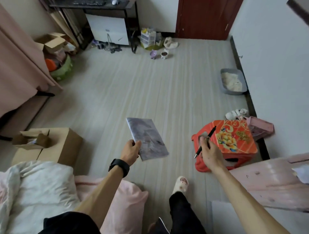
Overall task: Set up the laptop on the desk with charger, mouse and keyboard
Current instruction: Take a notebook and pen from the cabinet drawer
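Note:
My left hand (131,150) grips the near edge of a grey-purple marbled notebook (147,138), held out flat above the floor. A black pen (205,142) is pinched in my right hand (209,153), its tip pointing down toward me, over a red flowered stool (237,142). The black desk (93,6) stands far across the room at the top left, with a dark keyboard (89,2) and a white mouse (115,2) on it. No laptop or charger shows.
A white cabinet (108,30) sits under the desk. Open cardboard boxes (48,145) stand at left beside pink bedding (33,188). Pet bowls (158,54), a litter tray (233,81) and white shoes (235,113) lie on the pale floor. A dark red door (204,18) is at the back.

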The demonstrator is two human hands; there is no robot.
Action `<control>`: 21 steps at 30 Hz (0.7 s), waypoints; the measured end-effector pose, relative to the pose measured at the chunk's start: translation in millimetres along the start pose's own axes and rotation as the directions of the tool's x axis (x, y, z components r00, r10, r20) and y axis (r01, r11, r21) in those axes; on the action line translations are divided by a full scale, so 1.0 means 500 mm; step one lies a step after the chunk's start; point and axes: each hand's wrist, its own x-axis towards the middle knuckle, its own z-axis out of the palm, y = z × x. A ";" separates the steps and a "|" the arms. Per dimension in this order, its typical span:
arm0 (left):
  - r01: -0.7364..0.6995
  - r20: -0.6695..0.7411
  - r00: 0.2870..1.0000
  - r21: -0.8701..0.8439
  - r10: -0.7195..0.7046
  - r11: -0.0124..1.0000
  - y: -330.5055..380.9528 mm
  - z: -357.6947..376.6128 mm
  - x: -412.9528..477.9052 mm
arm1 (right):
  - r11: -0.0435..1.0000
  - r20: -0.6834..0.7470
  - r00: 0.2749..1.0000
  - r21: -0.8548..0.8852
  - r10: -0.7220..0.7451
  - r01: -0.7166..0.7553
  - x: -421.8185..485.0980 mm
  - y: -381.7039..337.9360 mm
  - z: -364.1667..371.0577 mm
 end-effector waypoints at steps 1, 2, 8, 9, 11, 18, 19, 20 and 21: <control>-0.008 -0.002 1.000 0.004 0.008 1.000 0.039 0.002 0.053 | 1.000 -0.004 1.000 0.008 0.000 0.000 0.060 -0.018 0.006; -0.008 -0.009 1.000 -0.001 0.008 1.000 0.075 0.005 0.112 | 1.000 -0.008 1.000 0.006 0.004 -0.004 0.129 -0.035 0.015; 0.049 -0.064 0.997 -0.080 -0.054 0.996 0.245 0.004 0.386 | 0.999 0.095 0.995 -0.046 -0.012 0.016 0.492 -0.165 0.070; 0.063 -0.068 0.995 -0.083 -0.069 0.995 0.273 0.001 0.421 | 0.998 0.108 0.994 -0.051 -0.016 0.022 0.545 -0.192 0.081; 0.087 -0.098 0.991 -0.094 -0.096 0.992 0.333 -0.012 0.502 | 0.999 0.149 0.989 -0.045 -0.024 0.031 0.657 -0.259 0.107; 0.118 -0.174 0.975 -0.129 -0.139 0.985 0.481 -0.116 0.748 | 0.989 0.274 0.957 -0.076 -0.099 0.124 0.956 -0.500 0.226; 0.104 -0.187 0.974 -0.126 -0.126 0.987 0.499 -0.139 0.796 | 0.988 0.282 0.953 -0.076 -0.111 0.138 0.999 -0.535 0.253; 0.098 -0.200 0.972 -0.127 -0.123 0.987 0.518 -0.166 0.852 | 0.986 0.288 0.950 -0.072 -0.124 0.150 1.047 -0.571 0.285; 0.095 -0.210 0.970 -0.124 -0.120 0.988 0.531 -0.192 0.908 | 0.984 0.288 0.948 -0.072 -0.134 0.161 1.090 -0.604 0.315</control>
